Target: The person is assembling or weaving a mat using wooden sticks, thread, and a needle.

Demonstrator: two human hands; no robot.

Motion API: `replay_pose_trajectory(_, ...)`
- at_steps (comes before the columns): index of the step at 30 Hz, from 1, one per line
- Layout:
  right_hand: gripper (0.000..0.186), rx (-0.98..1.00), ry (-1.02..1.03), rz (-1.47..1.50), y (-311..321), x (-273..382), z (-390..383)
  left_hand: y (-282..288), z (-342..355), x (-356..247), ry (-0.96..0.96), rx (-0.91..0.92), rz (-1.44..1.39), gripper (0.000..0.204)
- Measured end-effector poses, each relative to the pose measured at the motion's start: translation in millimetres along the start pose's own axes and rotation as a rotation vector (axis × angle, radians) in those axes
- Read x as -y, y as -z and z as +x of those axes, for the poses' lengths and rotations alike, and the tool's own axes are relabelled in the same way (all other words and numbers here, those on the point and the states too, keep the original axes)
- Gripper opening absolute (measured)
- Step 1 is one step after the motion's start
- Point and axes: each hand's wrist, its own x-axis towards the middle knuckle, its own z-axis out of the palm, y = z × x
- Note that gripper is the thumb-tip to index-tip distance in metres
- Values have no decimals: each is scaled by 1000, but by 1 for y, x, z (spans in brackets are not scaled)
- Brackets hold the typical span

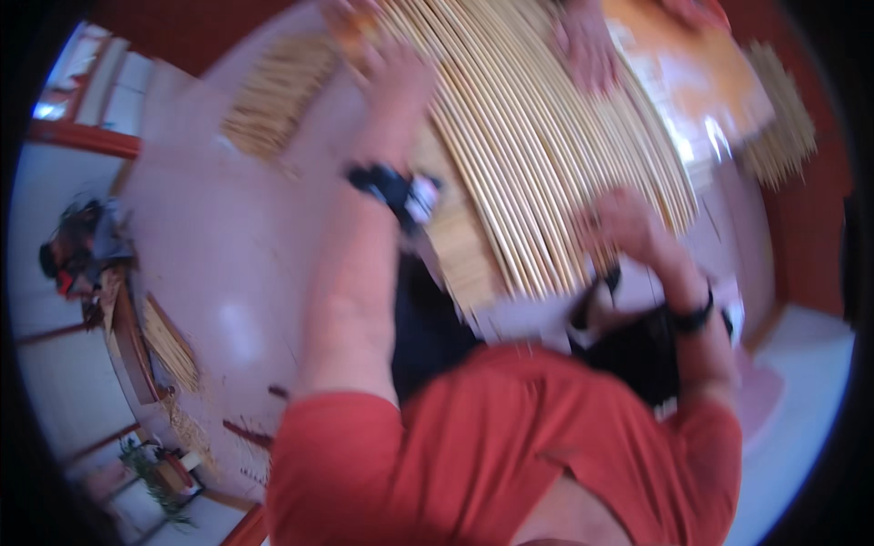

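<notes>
Long pale rods, apparently bamboo or reed, lie side by side in a wide mat across the pale table. My left hand reaches to the mat's far left edge, fingers stretched forward and blurred, close to an orange patch. My right hand rests over the rods near their close end, its fingers bent down but apart. I see nothing held in either hand. A flat tan board or strip lies along the mat's left side, partly behind my left wrist.
Another person's hand lies on the far right of the mat. Bundles of thin sticks sit at left and far right. A glossy orange-and-white sheet lies beyond the mat. More sticks lie at the lower left.
</notes>
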Motion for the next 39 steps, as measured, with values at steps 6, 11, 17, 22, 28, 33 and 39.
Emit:
replay_pose_trajectory(6, 32, -229, -177, 214, 0, 14, -15, 62, -14, -44, -220, 150, 6, 49)
replay_pose_trajectory(11, 27, -208, -225, 229, 11, 35, -19, 36, -9, -36, -258, -51, -82, 42)
replay_pose_trajectory(17, 39, -160, -270, 120, 13, 45, -25, 60, -23, -52, -437, -403, 107, 33)
replay_pose_trajectory(22, 46, -149, -287, 80, 7, 43, -35, 121, -109, -113, -724, -235, -553, 47)
replay_pose_trajectory(28, 50, -147, -288, 53, 4, 42, -33, 122, -126, -122, -529, 129, -310, 66)
replay_pose_trajectory(33, 43, -140, -311, 85, 3, 41, -32, 83, -121, -113, -557, 0, -166, 64)
replay_pose_trajectory(39, 47, -164, -280, 84, 0, 38, -34, 81, -123, -113, -523, 8, -176, 63)
